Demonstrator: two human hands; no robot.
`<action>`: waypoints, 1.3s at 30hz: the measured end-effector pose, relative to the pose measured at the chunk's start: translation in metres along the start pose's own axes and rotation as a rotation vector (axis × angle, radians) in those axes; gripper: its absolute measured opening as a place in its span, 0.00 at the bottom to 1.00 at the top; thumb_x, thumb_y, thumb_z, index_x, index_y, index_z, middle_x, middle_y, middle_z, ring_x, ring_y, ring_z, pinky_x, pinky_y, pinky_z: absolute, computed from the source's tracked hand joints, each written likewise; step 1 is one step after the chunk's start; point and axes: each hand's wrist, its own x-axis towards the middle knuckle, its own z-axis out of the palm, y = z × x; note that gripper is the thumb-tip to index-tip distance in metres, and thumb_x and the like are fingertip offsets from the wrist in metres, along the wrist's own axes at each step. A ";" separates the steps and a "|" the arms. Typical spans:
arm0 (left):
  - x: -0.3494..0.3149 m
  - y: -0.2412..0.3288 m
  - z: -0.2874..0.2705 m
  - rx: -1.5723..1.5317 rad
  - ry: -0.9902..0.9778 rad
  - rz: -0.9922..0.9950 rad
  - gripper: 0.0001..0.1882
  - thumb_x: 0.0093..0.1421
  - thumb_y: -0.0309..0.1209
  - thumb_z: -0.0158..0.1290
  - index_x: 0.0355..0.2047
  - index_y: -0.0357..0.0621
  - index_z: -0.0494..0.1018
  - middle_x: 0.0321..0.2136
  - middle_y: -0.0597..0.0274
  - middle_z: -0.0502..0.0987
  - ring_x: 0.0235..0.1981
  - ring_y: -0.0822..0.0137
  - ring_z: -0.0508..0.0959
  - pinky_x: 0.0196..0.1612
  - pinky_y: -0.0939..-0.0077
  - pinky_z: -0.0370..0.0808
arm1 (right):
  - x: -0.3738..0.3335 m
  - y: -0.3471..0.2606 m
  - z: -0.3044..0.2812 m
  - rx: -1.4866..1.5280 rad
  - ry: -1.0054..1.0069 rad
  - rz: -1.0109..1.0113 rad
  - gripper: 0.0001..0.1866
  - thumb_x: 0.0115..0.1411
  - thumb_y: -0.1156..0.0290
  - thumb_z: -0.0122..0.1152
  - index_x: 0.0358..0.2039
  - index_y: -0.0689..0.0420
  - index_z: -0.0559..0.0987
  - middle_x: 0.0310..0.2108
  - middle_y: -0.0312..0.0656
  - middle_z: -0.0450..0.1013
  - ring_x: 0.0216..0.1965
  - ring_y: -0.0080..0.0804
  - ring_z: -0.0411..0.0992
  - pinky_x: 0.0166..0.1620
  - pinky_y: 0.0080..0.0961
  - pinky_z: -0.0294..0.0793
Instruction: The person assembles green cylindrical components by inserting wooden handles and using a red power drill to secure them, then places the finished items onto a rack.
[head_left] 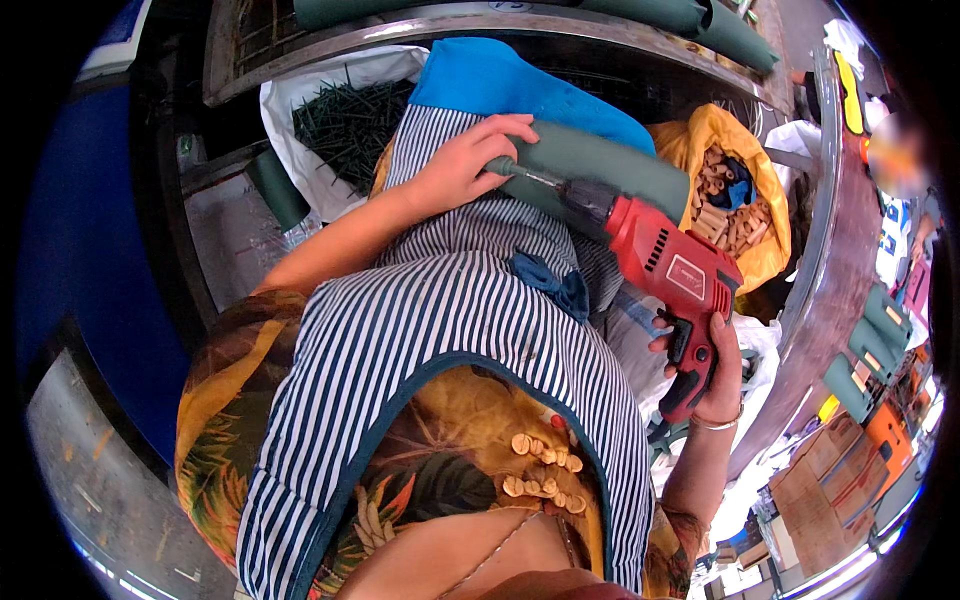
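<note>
My right hand (716, 375) is wrapped round the grip of a red and black power drill (680, 265), its fingers by the trigger. The drill points left, and its thin metal bit runs to a small green tapered piece (504, 167). My left hand (465, 165) closes round that piece with thumb and fingers, its upper fingers lying against the end of a dark green roll (600, 160). The roll lies across my lap, over a striped apron (450, 290) and beside a blue cloth (500, 80). The drill's front part covers some of the roll.
A white sack (285, 100) of thin dark green pieces (350, 125) stands at the far left. At the right is a yellow sack (775, 215) with short tan cylinders (735, 230). A metal-edged frame (480, 22) bearing green rolls crosses the far side. Cardboard boxes (825, 480) lie at lower right.
</note>
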 end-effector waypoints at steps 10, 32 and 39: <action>0.001 -0.016 0.007 -0.062 0.056 0.011 0.08 0.54 0.19 0.55 0.32 0.40 0.67 0.51 0.49 0.71 0.62 0.45 0.66 0.63 0.55 0.65 | -0.006 -0.009 0.028 -0.064 0.057 0.058 0.23 0.64 0.56 0.57 0.47 0.64 0.70 0.29 0.50 0.75 0.23 0.33 0.75 0.18 0.20 0.71; 0.002 -0.016 0.006 -0.212 0.123 -0.035 0.13 0.50 0.13 0.55 0.32 0.41 0.66 0.49 0.49 0.71 0.60 0.47 0.69 0.61 0.58 0.67 | -0.011 -0.007 0.074 -0.212 0.161 -0.010 0.19 0.65 0.63 0.56 0.49 0.63 0.68 0.29 0.47 0.76 0.24 0.31 0.76 0.20 0.20 0.74; 0.002 -0.015 0.005 -0.204 0.125 -0.024 0.13 0.50 0.14 0.55 0.32 0.42 0.66 0.49 0.51 0.72 0.60 0.48 0.69 0.61 0.59 0.68 | -0.005 0.001 0.081 -0.230 0.146 -0.041 0.22 0.65 0.63 0.57 0.53 0.60 0.64 0.31 0.48 0.76 0.25 0.30 0.76 0.21 0.19 0.74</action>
